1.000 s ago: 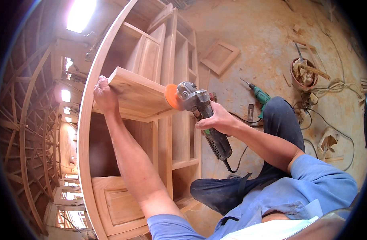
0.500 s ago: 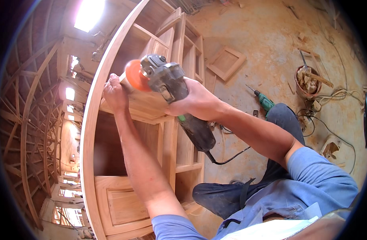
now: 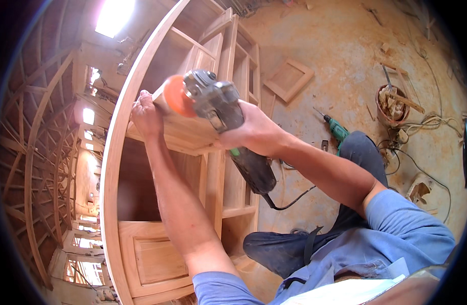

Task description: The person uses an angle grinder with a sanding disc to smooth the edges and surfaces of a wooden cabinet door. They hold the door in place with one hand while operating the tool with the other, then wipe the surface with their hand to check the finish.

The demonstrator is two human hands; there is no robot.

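My right hand (image 3: 258, 130) is wrapped round the body of an angle grinder (image 3: 218, 104), black and grey with a bit of green. Its orange disc (image 3: 176, 96), blurred as if spinning, is at the edge of a wooden panel door (image 3: 185, 133) that juts out from a pale wooden cabinet (image 3: 109, 175). Whether the disc touches the wood I cannot tell. My left hand (image 3: 148, 118) grips the same door by its far left corner, close beside the disc, its fingertips partly hidden. A black cord (image 3: 289, 204) trails from the grinder's rear.
A loose wooden panel (image 3: 288, 80) lies on the dusty floor. A green drill (image 3: 337, 128) lies beside my knee. At the right stands a bucket (image 3: 392, 105) of scraps, near coiled cables (image 3: 429, 122). Another panelled front (image 3: 159, 259) fills the cabinet's near end.
The grinder and my right hand have shifted slightly to the right along the door's edge. My left hand keeps its hold at the corner.
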